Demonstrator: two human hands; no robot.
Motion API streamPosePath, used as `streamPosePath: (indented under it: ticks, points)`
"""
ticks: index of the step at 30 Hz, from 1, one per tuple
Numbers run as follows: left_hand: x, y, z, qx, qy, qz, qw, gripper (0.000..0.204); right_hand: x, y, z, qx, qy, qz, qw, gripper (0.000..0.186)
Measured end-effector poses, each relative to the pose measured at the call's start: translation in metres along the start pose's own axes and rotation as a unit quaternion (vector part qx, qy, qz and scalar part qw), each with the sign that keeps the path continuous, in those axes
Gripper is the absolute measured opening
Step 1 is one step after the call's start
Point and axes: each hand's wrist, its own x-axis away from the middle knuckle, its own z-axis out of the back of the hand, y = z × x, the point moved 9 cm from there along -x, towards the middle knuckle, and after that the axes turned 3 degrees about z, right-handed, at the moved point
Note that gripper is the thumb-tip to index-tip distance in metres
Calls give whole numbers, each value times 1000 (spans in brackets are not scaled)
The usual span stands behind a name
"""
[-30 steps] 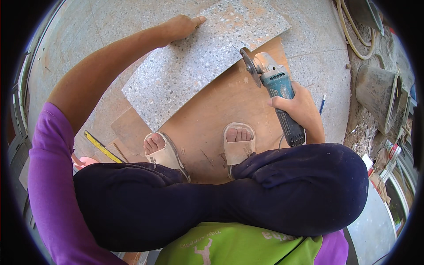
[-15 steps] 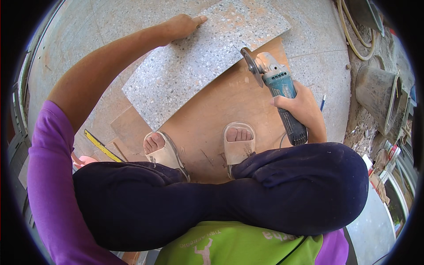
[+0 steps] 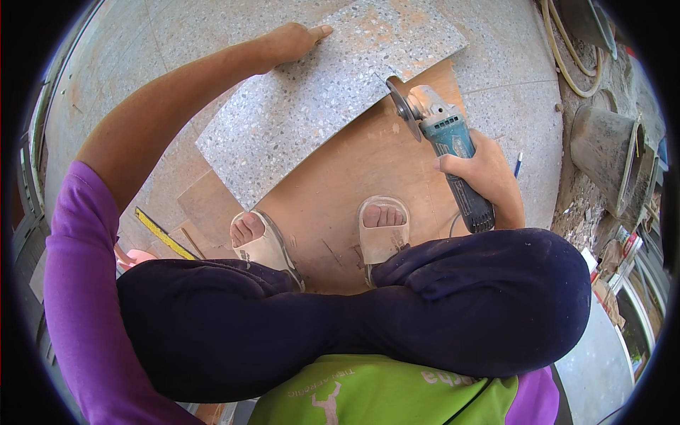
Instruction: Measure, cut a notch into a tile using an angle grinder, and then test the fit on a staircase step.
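A grey speckled terrazzo tile point(image 3: 304, 113) lies aslant in front of my feet, with a small notch in its near edge toward the right. My left hand point(image 3: 292, 44) grips the tile's far edge, its thumb stretched over the top; the other fingers are mostly hidden. Wrapped round the body of a teal and black angle grinder point(image 3: 452, 134) is my right hand point(image 3: 483, 171). The grinder's cutting disc point(image 3: 403, 108) stands on edge beside the notch; whether it touches the tile or spins, I cannot tell.
Beneath the tile is a brown board point(image 3: 333, 184), on which my sandalled feet point(image 3: 384, 223) rest. A yellow measuring strip point(image 3: 163, 234) lies at left, a blue pencil or pen point(image 3: 518, 165) at right. Farther right are a dusty bucket point(image 3: 601, 149) and a coiled hose point(image 3: 584, 92).
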Motion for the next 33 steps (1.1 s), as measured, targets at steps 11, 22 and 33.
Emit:
streamPosePath:
  ticks: [11, 22, 33]
  points:
    - [-3, 1, -3, 7, -5, 1, 1000, 79, 0, 4, 4, -4, 16, -8, 1000, 55]
    - [-2, 1, -1, -1, 3, -2, 1000, 79, 0, -1, 4, -7, 1, 0, 1000, 56]
    - [-2, 3, -2, 5, -10, 5, 1000, 81, -3, 9, 5, -2, -2, -13, 1000, 60]
